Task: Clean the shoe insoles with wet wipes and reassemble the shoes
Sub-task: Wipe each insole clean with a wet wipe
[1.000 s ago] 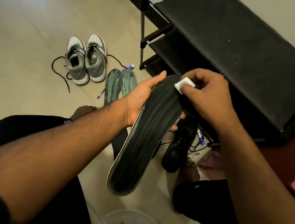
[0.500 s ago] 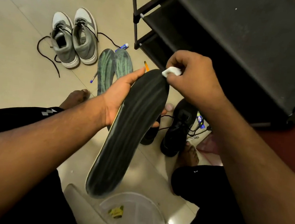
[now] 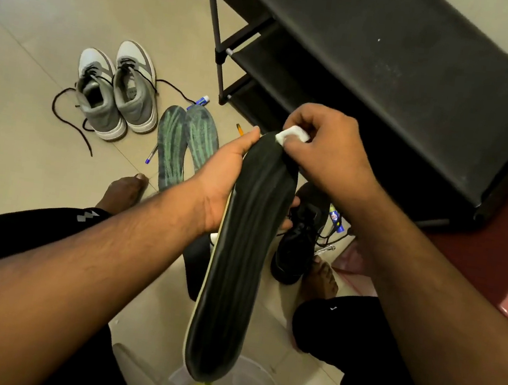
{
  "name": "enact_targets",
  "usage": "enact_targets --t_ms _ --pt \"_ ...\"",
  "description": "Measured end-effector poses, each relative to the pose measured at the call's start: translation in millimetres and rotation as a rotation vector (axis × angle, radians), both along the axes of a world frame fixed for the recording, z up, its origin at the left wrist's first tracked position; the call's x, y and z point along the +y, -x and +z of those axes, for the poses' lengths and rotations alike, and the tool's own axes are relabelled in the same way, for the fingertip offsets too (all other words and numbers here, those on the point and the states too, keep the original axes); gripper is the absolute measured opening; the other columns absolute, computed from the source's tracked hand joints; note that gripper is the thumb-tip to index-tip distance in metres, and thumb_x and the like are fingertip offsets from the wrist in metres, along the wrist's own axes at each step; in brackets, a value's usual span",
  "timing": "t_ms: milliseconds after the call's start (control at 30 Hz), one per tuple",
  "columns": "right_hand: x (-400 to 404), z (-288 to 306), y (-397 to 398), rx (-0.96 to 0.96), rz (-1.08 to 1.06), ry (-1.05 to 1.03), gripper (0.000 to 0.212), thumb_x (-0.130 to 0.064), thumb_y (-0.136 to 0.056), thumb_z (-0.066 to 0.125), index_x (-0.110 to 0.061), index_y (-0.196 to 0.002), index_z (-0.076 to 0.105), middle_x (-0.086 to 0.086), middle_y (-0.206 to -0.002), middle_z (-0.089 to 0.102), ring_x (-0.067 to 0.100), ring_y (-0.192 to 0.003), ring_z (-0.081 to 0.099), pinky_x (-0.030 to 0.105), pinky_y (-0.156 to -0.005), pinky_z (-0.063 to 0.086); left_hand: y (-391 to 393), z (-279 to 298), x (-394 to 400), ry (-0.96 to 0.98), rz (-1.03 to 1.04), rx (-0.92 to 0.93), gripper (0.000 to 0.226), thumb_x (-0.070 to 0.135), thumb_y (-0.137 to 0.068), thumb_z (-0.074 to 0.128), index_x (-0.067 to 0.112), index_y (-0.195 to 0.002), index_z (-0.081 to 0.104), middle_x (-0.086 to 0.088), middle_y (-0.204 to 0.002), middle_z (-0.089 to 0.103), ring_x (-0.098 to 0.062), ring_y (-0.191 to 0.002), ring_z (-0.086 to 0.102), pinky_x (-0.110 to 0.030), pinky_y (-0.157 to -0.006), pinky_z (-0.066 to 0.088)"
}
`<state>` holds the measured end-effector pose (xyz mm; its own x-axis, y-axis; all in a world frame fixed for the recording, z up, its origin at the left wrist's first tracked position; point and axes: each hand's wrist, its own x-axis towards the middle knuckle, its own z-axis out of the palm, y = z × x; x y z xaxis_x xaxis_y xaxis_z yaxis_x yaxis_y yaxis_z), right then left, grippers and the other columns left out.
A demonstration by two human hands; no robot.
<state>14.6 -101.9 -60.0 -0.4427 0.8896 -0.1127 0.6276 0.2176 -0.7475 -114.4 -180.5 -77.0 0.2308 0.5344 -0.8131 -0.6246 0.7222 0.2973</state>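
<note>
Beside the black fabric shoe rack (image 3: 388, 80) at the far right, the long black foam insole (image 3: 245, 255) is up off the tiled floor, gripped round its middle by the left hand (image 3: 225, 182), the right hand (image 3: 331, 150) pinching a small white wet wipe (image 3: 291, 134) against its far tip.

Our right hand (image 3: 325, 150) has slid the white wipe (image 3: 291, 134) further up the black insole (image 3: 247, 239), now pinched against its top tip, just beyond our left-hand (image 3: 228, 182) grip
</note>
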Motion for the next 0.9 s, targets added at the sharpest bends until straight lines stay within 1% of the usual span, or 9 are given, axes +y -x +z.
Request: enact_targets --t_ms 100,200,333,433,500,600,667,767,900 --pt "0 4 0 0.016 0.049 0.043 0.01 -0.013 -0.08 0.068 -0.023 -0.084 0.066 -0.011 -0.08 0.063 -0.001 -0.071 0.057 0.013 -0.061 0.041 -2 6 5 -0.015 0.017 0.002 0.065 0.065 -0.094 0.041 0.012 -0.124 0.065 -0.02 -0.111 0.067 -0.041 -0.1 0.064 -0.057 -0.091 0.048" --pt "-4 11 0 0.083 0.194 0.217 0.01 -0.012 -0.08 0.071 -0.021 -0.082 0.068 -0.006 -0.077 0.066 0.007 -0.069 0.063 0.025 -0.059 0.053 -2 9 9 -0.031 0.032 0.013 0.064 0.065 -0.095 0.038 0.013 -0.119 0.068 -0.02 -0.093 0.071 -0.038 -0.081 0.067 -0.056 -0.082 0.052" --pt "6 6 -6 0.065 0.011 0.045 0.011 -0.012 -0.078 0.07 -0.023 -0.082 0.068 -0.01 -0.079 0.065 -0.001 -0.071 0.059 0.012 -0.06 0.045 -4 11 12 -0.031 0.012 0.008 0.07 0.068 -0.093 0.04 0.01 -0.123 0.066 -0.02 -0.098 0.068 -0.039 -0.097 0.063 -0.057 -0.093 0.047" --pt "9 5 -8 0.048 -0.036 0.009 0.009 -0.013 -0.079 0.07 -0.021 -0.082 0.069 -0.009 -0.079 0.065 -0.001 -0.071 0.059 0.011 -0.061 0.045 -5 12 10 -0.026 0.002 0.012 0.071 0.068 -0.092 0.042 0.008 -0.121 0.066 -0.02 -0.099 0.068 -0.039 -0.102 0.061 -0.058 -0.097 0.045" --pt "5 8 -6 0.092 0.078 0.157 0.011 -0.012 -0.079 0.073 -0.022 -0.083 0.07 -0.007 -0.079 0.067 0.0 -0.07 0.062 0.02 -0.063 0.051 -3 12 10 -0.034 0.012 0.011 0.069 0.067 -0.093 0.041 0.011 -0.126 0.065 -0.02 -0.101 0.068 -0.038 -0.094 0.064 -0.056 -0.091 0.049" --pt "1 9 -2 0.158 0.163 0.34 0.012 -0.006 -0.077 0.074 -0.016 -0.083 0.071 0.007 -0.079 0.069 0.021 -0.07 0.068 0.04 -0.064 0.058 0 13 8 -0.03 0.03 -0.01 0.068 0.067 -0.093 0.041 0.011 -0.123 0.067 -0.02 -0.099 0.066 -0.036 -0.084 0.064 -0.05 -0.083 0.052" --pt "4 4 -2 0.143 0.042 0.273 0.013 -0.009 -0.076 0.074 -0.019 -0.083 0.071 0.002 -0.078 0.069 0.014 -0.07 0.066 0.035 -0.063 0.057 0 14 7 -0.029 0.034 -0.006 0.071 0.067 -0.093 0.042 0.008 -0.123 0.066 -0.021 -0.107 0.062 -0.036 -0.089 0.063 -0.05 -0.087 0.05" --pt "10 1 -7 0.041 -0.113 0.08 0.01 -0.014 -0.078 0.073 -0.023 -0.083 0.069 -0.009 -0.079 0.065 -0.001 -0.069 0.059 0.014 -0.059 0.043 0 14 6 -0.029 0.017 0.003 0.075 0.068 -0.091 0.045 0.002 -0.12 0.066 -0.022 -0.113 0.059 -0.037 -0.104 0.058 -0.052 -0.095 0.046" --pt "11 5 -7 0.111 0.109 0.267 0.015 -0.01 -0.078 0.075 -0.024 -0.082 0.07 -0.009 -0.076 0.066 -0.003 -0.067 0.061 0.016 -0.06 0.049 2 12 8 -0.047 0.024 0.012 0.069 0.068 -0.091 0.045 0.008 -0.108 0.074 -0.022 -0.108 0.063 -0.037 -0.093 0.063 -0.052 -0.091 0.048"
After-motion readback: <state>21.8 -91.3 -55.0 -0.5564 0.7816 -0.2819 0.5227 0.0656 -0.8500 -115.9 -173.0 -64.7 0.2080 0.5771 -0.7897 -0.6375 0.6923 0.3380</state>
